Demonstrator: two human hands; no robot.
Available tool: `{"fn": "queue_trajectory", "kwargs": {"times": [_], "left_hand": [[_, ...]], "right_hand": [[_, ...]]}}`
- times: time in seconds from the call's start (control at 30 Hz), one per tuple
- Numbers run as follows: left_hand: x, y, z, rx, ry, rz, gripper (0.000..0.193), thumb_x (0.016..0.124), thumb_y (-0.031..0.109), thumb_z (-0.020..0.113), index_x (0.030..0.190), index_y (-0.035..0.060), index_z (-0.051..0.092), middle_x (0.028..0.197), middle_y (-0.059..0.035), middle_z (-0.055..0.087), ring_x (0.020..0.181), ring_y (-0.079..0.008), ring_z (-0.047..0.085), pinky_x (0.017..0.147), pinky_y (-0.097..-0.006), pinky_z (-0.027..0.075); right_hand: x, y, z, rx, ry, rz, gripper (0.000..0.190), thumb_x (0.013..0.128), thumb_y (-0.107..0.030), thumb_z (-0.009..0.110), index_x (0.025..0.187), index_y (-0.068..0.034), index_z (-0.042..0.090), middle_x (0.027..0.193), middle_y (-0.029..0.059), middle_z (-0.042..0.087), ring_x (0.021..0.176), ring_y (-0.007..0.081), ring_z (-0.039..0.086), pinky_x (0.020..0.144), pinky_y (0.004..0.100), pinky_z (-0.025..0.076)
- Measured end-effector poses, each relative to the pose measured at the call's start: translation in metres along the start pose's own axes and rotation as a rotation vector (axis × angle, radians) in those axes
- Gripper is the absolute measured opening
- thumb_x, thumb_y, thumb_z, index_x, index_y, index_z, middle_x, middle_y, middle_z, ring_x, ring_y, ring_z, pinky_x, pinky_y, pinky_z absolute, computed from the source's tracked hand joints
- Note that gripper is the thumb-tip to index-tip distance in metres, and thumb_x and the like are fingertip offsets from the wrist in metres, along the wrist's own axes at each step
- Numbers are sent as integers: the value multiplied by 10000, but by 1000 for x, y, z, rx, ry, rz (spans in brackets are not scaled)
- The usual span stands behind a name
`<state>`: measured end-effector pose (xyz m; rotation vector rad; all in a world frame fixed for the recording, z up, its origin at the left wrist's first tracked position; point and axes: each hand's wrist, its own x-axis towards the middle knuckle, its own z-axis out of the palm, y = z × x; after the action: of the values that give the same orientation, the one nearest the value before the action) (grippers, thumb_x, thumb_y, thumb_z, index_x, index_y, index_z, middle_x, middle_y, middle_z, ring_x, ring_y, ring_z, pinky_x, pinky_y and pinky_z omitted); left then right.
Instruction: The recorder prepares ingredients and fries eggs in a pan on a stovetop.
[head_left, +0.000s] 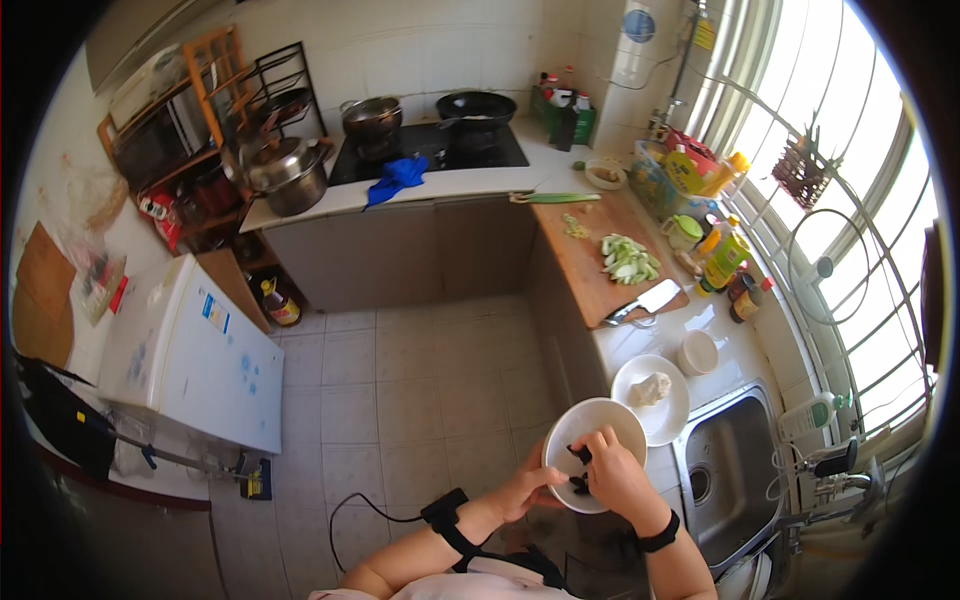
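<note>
A white bowl (559, 442) is held in front of me by my left hand (529, 484), its thumb over the near left rim. Inside the bowl lie dark pieces (579, 484) that look like black fungus. My right hand (606, 461) reaches into the bowl, its fingertips closed on another dark piece (580, 453). Right behind the bowl stands a white plate (671, 426) bearing a pale lump of food (652, 389). A small white bowl (698, 353) is beyond the plate.
A steel sink (731, 480) lies to the right. Farther off, a wooden cutting board (574, 259) carries sliced green vegetable (628, 260) and a cleaver (651, 301). Bottles (724, 262) line the window side. A wok (475, 112) and a pot (372, 120) stand on the gas stove (495, 150).
</note>
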<state>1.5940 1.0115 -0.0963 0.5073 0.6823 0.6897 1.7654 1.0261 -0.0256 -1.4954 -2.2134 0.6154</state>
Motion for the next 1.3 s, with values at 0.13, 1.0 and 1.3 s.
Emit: {"fn": "queue_trajectory", "kwargs": {"times": [0.13,1.0,1.3], "left_hand": [[-37,27,-48,-61,46,88,769,725,269,636,1397,152,280,1199,-65,466,1052,-186,558,728,-367,579],[-209,38,-169,-398,657,765,863,731,352,657,1447,187,206,1308,-50,392,1156,-170,461,759,-333,562],[-292,-10,-179,-511,841,911,781,752,402,626,1403,206,241,1294,-39,391,1145,-206,472,887,-428,466]], "right_hand": [[44,-40,21,32,-135,-279,211,714,47,529,878,-58,610,1027,146,544,982,354,529,866,402,447],[179,-245,211,-4,-576,-1159,216,799,-221,602,677,-43,605,604,162,592,561,358,584,527,455,452],[141,-330,280,123,-765,-1363,148,814,-152,601,814,-4,604,710,189,624,669,381,611,620,454,482]]}}
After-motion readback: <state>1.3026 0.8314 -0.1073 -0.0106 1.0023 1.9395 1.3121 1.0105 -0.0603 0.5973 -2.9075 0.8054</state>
